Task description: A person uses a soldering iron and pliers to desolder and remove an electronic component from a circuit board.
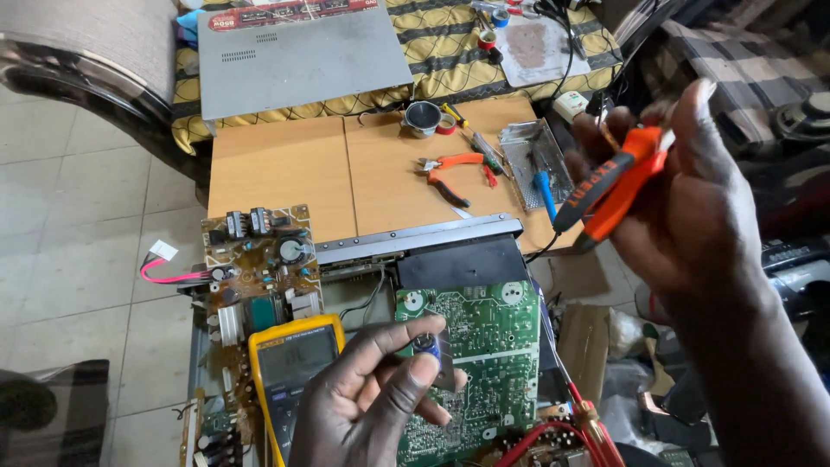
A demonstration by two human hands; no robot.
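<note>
My left hand [372, 402] is low in the middle and pinches a small blue cylindrical capacitor [425, 344] between thumb and fingers, above a green circuit board [484, 346]. My right hand [692, 199] is raised at the right and grips orange-handled pliers [609, 186], handles pointing down-left. A yellow multimeter [290, 367] lies just left of my left hand. A brown power board [259, 259] with large components sits beyond the meter.
A low wooden table [294, 169] holds orange cutters [454, 173], a screwdriver with a blue handle [543, 192], a metal tray [519, 143] and tape rolls. A grey device cover [298, 60] lies on the patterned cloth behind. Red probe leads [562, 432] run at the bottom.
</note>
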